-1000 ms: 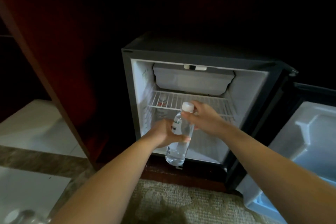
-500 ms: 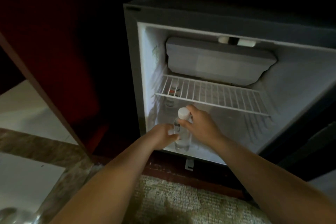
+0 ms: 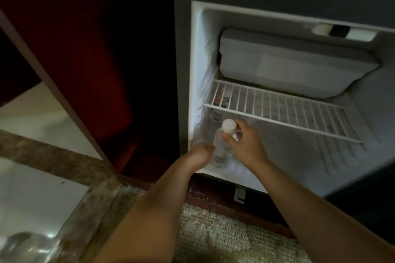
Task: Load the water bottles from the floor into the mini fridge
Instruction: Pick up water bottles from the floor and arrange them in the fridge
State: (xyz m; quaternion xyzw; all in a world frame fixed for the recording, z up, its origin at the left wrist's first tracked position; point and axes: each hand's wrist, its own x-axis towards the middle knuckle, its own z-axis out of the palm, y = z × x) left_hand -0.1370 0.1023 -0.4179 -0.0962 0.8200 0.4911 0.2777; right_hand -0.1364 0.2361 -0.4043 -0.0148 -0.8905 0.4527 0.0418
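The mini fridge (image 3: 183,70) stands open, its white inside lit. A clear water bottle (image 3: 222,153) with a white cap stands upright on the fridge floor at the front left, under the wire shelf (image 3: 277,111). My right hand (image 3: 241,145) pinches the bottle's neck just below the cap. My left hand (image 3: 201,153) lies at the bottle's left side with its fingers curled; whether it grips the bottle is unclear. Another bottle (image 3: 215,116) stands behind it at the back left. Blurred clear bottles (image 3: 27,245) lie on the floor at the bottom left.
A freezer box (image 3: 288,64) fills the fridge's top. A small item with a red label (image 3: 223,98) sits on the shelf's left end. A dark red cabinet panel (image 3: 70,53) stands left of the fridge. Carpet (image 3: 224,237) lies in front, pale tiles (image 3: 32,198) to the left.
Both hands carried the bottle forward and down into the fridge and set it upright on the floor. My head moved closer, so the open door has left the view.
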